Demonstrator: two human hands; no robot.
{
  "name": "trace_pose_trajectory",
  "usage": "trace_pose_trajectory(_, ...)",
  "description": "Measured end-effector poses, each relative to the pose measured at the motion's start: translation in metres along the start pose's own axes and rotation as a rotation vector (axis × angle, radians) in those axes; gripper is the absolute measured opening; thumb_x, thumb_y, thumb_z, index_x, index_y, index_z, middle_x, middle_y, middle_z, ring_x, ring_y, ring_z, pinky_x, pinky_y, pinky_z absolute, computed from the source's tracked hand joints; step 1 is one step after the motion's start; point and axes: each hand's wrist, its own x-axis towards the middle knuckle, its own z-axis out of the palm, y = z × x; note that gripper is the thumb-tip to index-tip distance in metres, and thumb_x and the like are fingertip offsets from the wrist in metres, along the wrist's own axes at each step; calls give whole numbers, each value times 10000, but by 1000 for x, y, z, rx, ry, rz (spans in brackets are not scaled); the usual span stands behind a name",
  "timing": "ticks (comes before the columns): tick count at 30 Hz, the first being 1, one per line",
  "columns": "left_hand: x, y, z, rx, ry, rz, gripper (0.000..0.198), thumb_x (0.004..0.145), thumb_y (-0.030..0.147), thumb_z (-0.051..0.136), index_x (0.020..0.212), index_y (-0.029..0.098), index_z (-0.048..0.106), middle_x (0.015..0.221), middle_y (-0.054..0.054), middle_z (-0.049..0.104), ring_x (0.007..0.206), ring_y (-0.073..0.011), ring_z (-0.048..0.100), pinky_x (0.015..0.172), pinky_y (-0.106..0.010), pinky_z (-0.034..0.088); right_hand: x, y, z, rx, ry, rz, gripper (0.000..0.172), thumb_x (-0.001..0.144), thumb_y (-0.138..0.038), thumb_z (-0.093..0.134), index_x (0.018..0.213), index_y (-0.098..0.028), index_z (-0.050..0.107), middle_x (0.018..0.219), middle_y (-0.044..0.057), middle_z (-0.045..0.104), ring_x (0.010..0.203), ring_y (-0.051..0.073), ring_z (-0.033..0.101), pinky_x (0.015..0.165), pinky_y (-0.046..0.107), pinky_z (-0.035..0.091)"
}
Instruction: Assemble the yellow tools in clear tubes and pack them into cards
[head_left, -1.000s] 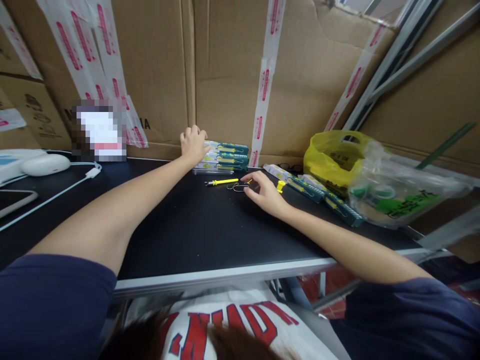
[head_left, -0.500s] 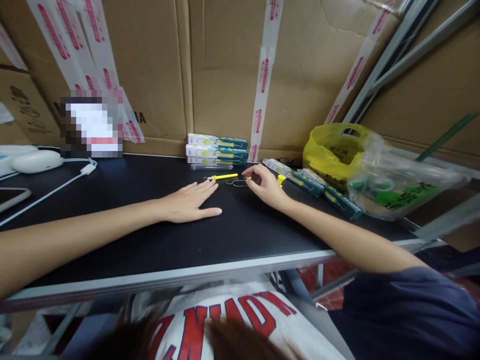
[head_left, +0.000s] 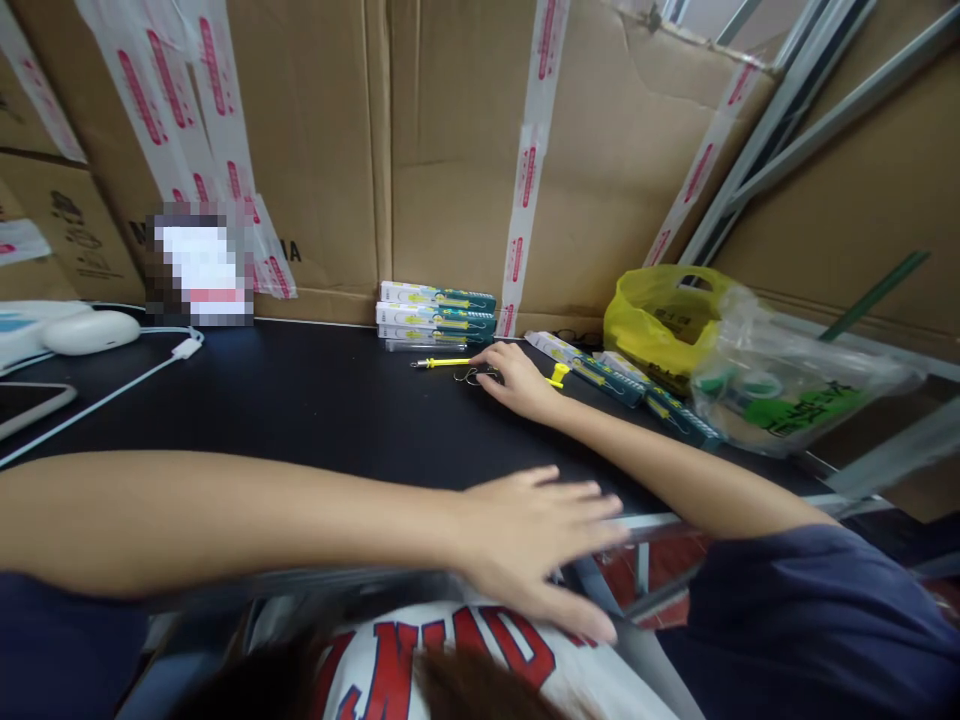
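My left hand [head_left: 546, 540] hangs over the front edge of the table, palm down, fingers spread and slightly blurred; it holds nothing. Farther back, my right hand [head_left: 517, 380] rests low at the black tabletop, its index finger and thumb curved and apart. The index fingertip meets the right end of a thin yellow rod [head_left: 450, 363] with a metal tip at its left. By the thumb and fingers lie thin bent wire hooks [head_left: 466, 377], partly covered by the hand. A small yellow plastic piece [head_left: 559, 375] pokes out just right of my right hand.
Slim printed boxes [head_left: 435, 312] are stacked at the back, and more boxes [head_left: 589, 370] lie to the right. Beyond them are a yellow plastic bag [head_left: 660, 320] and a clear bag [head_left: 795, 400]. At left are a phone [head_left: 34, 405], a white cable [head_left: 112, 400] and a white rounded device [head_left: 90, 330].
My left hand has left the yellow rod and swung right and toward my body. My right hand has shifted slightly left, its index finger reaching the rod's end. The view has tilted a little.
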Motion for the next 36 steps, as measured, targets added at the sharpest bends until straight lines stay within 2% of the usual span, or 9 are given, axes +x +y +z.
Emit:
trace_pose_trajectory(4,-8,31,6,5,-18,282,498,989,362,303,1404,141,468,1509,-51,418,1401,-176,365,1134,-365,341,24,-2,-2,-194,-128,-97,337,955,-291,458,1226,-143,595,1171,127,601,1076,249,498,912,369,390)
trace_pose_trajectory(7,-18,31,11,60,123,386,399,987,286,319,1173,160,649,1333,-21,611,1296,-146,498,1065,-260,417,45,-4,3,-300,-189,-103,311,944,-288,486,1174,-147,640,1130,128,622,1058,256,506,869,357,387)
trace_pose_trajectory(11,-28,2,9,263,353,330,387,979,351,383,746,198,652,740,-15,726,726,-127,672,842,-218,518,69,-7,13,-396,-254,-105,182,890,-261,562,957,-162,699,1046,118,653,1011,267,531,779,335,371)
trace_pose_trajectory(14,-42,-34,-6,572,498,330,316,973,183,342,991,179,657,671,-5,696,664,-135,651,866,-287,512,78,-12,14,-423,-227,-157,168,900,-230,534,954,-145,669,1005,124,669,971,254,550,743,322,352)
trace_pose_trajectory(18,-73,-77,-28,733,666,-17,231,950,188,426,1109,173,593,1095,-89,691,1041,-179,627,951,-342,467,68,-26,6,-297,-158,-241,137,905,-218,524,916,-144,638,879,93,677,832,201,565,725,296,350)
trace_pose_trajectory(21,-94,-92,-33,713,633,-304,307,925,317,513,1176,142,532,1199,-139,619,1052,-232,608,877,-366,488,39,-39,1,-56,-84,-213,118,871,-249,587,816,-149,618,799,56,658,745,158,558,674,256,357)
trace_pose_trajectory(23,-101,-92,-31,631,553,-408,256,929,319,504,1118,149,542,1081,-102,635,943,-209,625,780,-314,495,16,-48,0,108,-58,-117,122,842,-268,633,789,-159,619,726,17,635,669,129,542,621,231,349)
trace_pose_trajectory(28,-100,-88,-28,533,331,-478,257,977,346,377,991,193,583,905,-49,650,846,-195,604,723,-288,451,-15,-58,2,370,-53,-19,101,833,-272,652,818,-171,653,688,-15,615,622,102,525,610,211,369)
trace_pose_trajectory(36,-97,-97,-31,337,426,-586,282,964,324,336,1081,195,558,1003,-71,666,890,-213,617,771,-310,442,-2,-25,-17,395,-27,32,196,795,-339,688,794,-143,693,573,-45,532,533,72,434,533,204,312)
